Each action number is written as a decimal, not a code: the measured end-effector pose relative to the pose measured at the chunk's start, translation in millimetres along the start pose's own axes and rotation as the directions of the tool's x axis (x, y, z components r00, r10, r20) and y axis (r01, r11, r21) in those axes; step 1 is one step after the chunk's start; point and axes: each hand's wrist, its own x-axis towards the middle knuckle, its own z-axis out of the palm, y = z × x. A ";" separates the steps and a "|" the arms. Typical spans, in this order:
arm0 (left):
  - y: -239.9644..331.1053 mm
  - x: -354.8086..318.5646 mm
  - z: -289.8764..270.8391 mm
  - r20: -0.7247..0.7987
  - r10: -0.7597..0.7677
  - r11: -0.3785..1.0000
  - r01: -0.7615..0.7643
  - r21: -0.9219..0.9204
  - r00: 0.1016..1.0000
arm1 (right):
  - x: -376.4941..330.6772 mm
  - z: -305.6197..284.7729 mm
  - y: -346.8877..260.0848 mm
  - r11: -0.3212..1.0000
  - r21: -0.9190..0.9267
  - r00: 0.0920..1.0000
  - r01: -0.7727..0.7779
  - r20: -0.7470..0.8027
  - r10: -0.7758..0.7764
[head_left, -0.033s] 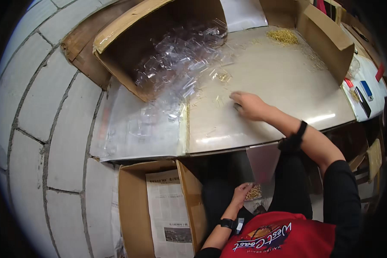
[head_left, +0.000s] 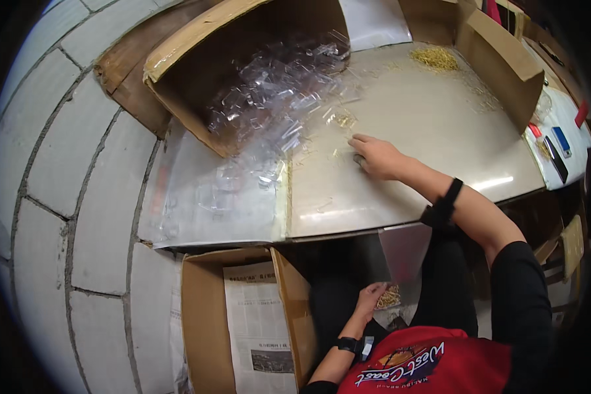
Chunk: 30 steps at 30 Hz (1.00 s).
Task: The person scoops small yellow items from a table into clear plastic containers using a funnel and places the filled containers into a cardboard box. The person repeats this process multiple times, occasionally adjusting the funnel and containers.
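Note:
Low over the tabletop, my right hand [head_left: 382, 159] reaches in from the right with its fingers bent together at the near side of a few thin gold-coloured pieces [head_left: 341, 119]. Anything between those fingertips is too small to make out. Down at my lap, my left hand [head_left: 370, 299] grips a small clear packet [head_left: 389, 297] filled with gold-coloured pieces; its exact form is partly covered by the fingers. A larger heap of gold-coloured pieces [head_left: 436, 58] lies at the table's far right.
An open cardboard box [head_left: 197, 26] on its side spills clear plastic cases [head_left: 269, 98] onto the table [head_left: 427, 125]. Another cardboard box [head_left: 203, 322], lined with newspaper, stands below the table's left edge. A cardboard wall [head_left: 499, 62] borders the right. Block wall [head_left: 98, 197] rises at left.
My right hand has shifted very slightly, its fingertips a little nearer the far scattered gold pieces. My left hand still holds the packet at my lap.

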 end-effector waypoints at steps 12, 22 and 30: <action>11.7 -5.3 -6.0 -0.007 0.054 0.995 -0.054 -0.081 0.999 | 94.4 45.5 -32.3 0.987 0.033 0.946 0.158 0.281 -0.161; 8.3 -2.7 -11.5 -0.057 0.059 0.998 -0.061 -0.026 0.997 | 31.9 19.9 -67.9 0.933 -0.183 0.833 0.311 0.525 -0.175; 7.2 -5.8 -3.1 0.054 0.158 0.986 -0.156 -0.053 0.986 | 11.4 27.2 -83.9 0.925 -0.119 0.842 0.360 0.469 -0.268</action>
